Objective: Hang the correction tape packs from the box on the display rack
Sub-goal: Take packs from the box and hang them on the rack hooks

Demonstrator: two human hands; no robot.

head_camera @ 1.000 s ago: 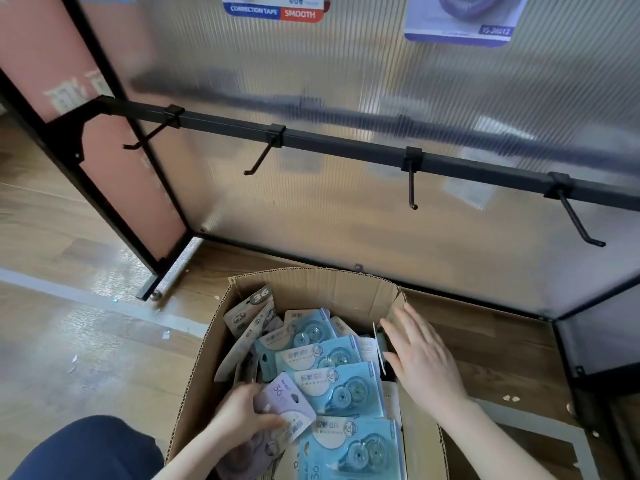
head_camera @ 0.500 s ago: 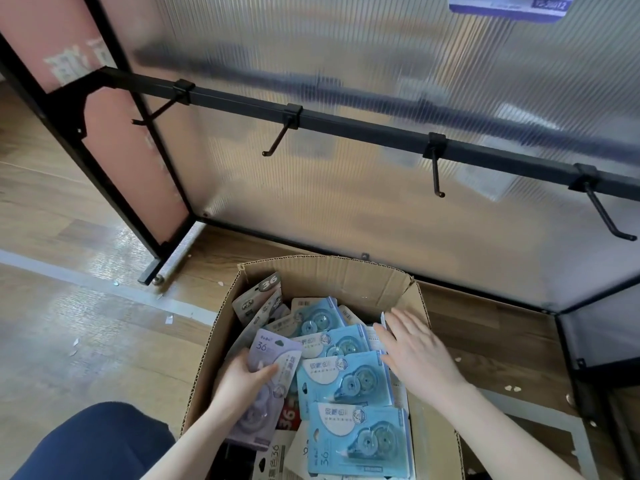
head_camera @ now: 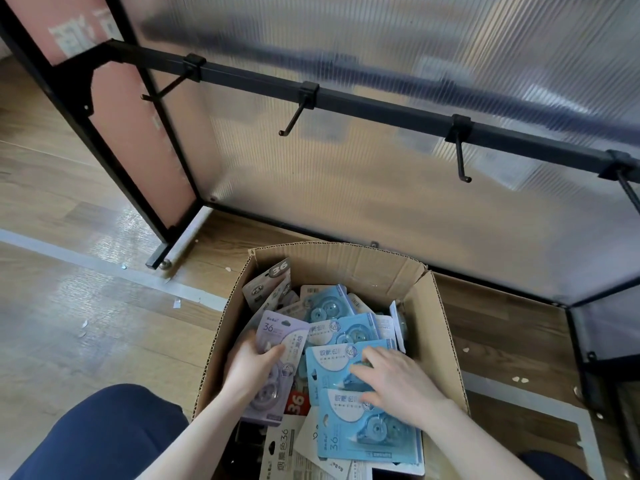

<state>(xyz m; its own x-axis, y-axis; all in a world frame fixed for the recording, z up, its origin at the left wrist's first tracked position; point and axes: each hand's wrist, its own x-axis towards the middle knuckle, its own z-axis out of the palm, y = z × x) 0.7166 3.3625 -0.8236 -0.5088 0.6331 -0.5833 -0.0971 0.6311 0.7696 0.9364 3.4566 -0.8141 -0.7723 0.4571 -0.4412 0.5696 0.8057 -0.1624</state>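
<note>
An open cardboard box stands on the floor, full of blue and purple correction tape packs. My left hand grips a purple pack at the box's left side, thumb across its front. My right hand lies flat, fingers spread, on a blue pack in the pile; a second blue pack lies below it. Above the box runs the display rack's black bar with bare hooks: a left hook, a middle hook and a right hook.
A ribbed translucent panel backs the rack. The rack's black frame leg stands left of the box. Wooden floor with a grey tape line spreads to the left. My knee in dark blue cloth sits at the lower left.
My left hand lifted the purple pack up out of the pile. My right hand slid from the box's right edge toward me onto the blue packs. The view tilted down.
</note>
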